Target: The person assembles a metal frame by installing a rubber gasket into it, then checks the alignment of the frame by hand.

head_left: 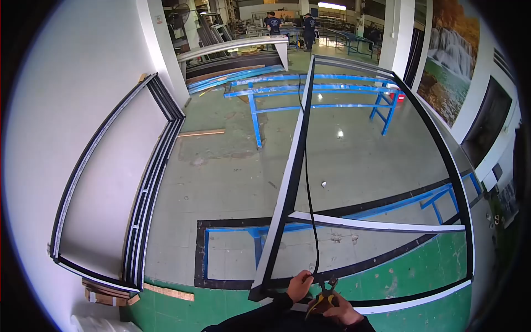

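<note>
While my left hand [299,284] pinches the rubber strip [307,182], likely limp and light, by its end at the near corner of the frame [287,188], my right hand [340,314] beside it grips pliers [325,297].
</note>
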`<state>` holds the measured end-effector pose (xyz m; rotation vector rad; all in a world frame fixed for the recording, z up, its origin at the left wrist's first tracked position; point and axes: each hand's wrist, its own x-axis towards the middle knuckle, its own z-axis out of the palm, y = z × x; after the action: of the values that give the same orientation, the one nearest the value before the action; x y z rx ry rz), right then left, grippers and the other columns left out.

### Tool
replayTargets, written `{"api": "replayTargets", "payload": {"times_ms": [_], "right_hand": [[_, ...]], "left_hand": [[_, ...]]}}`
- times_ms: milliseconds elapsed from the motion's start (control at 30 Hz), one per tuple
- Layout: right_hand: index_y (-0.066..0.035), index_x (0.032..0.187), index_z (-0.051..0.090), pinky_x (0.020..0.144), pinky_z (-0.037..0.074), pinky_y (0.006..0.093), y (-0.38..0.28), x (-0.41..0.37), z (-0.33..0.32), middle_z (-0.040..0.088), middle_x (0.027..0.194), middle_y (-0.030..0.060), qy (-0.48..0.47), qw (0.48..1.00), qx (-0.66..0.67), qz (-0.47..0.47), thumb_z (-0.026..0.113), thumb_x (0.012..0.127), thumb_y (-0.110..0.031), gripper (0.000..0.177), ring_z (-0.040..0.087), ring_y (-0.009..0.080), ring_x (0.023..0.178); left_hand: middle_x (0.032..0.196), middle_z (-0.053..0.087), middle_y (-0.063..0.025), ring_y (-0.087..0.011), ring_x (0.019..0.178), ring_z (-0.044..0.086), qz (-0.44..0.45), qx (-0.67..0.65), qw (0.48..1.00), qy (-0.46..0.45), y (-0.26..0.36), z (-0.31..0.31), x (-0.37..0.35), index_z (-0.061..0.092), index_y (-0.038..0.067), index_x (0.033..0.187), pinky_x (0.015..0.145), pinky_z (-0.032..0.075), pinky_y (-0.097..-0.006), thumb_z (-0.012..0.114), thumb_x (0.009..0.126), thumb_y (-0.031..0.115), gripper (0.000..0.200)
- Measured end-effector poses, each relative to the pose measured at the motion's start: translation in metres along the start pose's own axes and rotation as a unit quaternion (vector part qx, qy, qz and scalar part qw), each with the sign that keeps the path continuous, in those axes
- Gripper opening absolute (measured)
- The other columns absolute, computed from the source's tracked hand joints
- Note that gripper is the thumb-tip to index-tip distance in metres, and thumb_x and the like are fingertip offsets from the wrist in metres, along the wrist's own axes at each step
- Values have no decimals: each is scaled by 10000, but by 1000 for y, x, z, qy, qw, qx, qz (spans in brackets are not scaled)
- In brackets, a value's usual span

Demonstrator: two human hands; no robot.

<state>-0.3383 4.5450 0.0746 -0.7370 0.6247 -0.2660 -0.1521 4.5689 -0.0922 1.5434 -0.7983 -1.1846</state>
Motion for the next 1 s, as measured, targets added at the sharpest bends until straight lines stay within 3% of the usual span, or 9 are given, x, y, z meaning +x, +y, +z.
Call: {"api": "replayTargets", "payload": {"times_ms": [167, 200, 467, 567, 633, 700, 767, 867, 1000], "right_hand": [[23, 1362, 406, 994, 483, 377, -4, -14, -28, 600, 1258, 198, -22, 995, 95, -9, 580, 719, 39, 667, 583, 304, 1207], [21, 1351, 433, 1011, 473, 384, 5, -15, -41, 610, 1225, 184, 41, 999, 3, -4, 592, 714, 29, 657, 590, 299, 1184], [-104, 1445, 371, 1134, 358, 484, -6, -30, -42, 544, 1323, 240, -114, 961, 238, 80, 677, 784, -91, 728, 511, 364, 1283], [-105, 1469, 337, 1118, 373, 478, -8, -38, -44, 564, 1297, 239, -117, 975, 188, 29, 691, 829, -141, 731, 541, 358, 1247], [-62, 1454, 374, 1033, 457, 451, -11, -33, -62, 622, 1222, 166, -54, 991, 122, 31, 664, 872, -103, 652, 594, 316, 1189], [-81, 1390, 478, 934, 498, 447, -23, -16, -78, 638, 1154, 163, 45, 986, -159, -2, 669, 900, -198, 539, 629, 331, 1107], [-127, 1313, 559, 860, 511, 447, -21, 3, -90, 629, 1067, 188, 167, 838, -512, -84, 664, 904, -256, 441, 643, 369, 996], [-116, 1270, 585, 811, 512, 447, -6, 11, -94, 617, 985, 200, 159, 787, -592, -72, 678, 883, -270, 426, 631, 389, 892], [-162, 1241, 594, 810, 515, 476, 1, 18, -84, 613, 940, 201, 154, 792, -588, -49, 678, 875, -296, 399, 632, 408, 889]], "left_hand": [[768, 618, -33, -91, 710, 562, 17, -37, 999, 13, -9, 17, 6, 613, 22, 1021, 666, 468, -275, 619, 927, 163, 171], [764, 614, -27, -88, 710, 559, 19, -39, 999, 15, -10, 21, 6, 614, 20, 1016, 663, 466, -272, 619, 926, 159, 166], [738, 604, -7, -81, 693, 557, 19, 17, 997, 70, -3, 19, 10, 621, 13, 989, 630, 454, -261, 607, 922, 156, 159], [721, 608, -18, -89, 655, 565, -15, -12, 998, 65, 28, 21, -3, 628, -2, 980, 600, 458, -266, 602, 915, 169, 184], [729, 616, -22, -86, 650, 565, -23, -16, 999, 45, 39, 20, -7, 630, -20, 980, 593, 456, -258, 601, 917, 131, 166], [782, 632, -23, -84, 677, 571, -21, -97, 995, 26, 41, 20, -9, 632, -23, 1024, 605, 453, -245, 618, 931, 106, 159], [809, 639, -11, -73, 705, 571, -42, -128, 991, 21, 47, 21, -16, 638, -14, 1051, 635, 456, -235, 630, 941, 117, 171], [859, 651, -10, -41, 684, 544, -51, -129, 990, 9, 50, 19, -22, 633, 17, 1085, 565, 401, -193, 632, 950, 106, 161], [837, 652, -10, -64, 765, 581, -42, -100, 994, 7, 61, 14, -26, 650, -14, 1087, 683, 454, -225, 642, 945, 109, 188]]}}
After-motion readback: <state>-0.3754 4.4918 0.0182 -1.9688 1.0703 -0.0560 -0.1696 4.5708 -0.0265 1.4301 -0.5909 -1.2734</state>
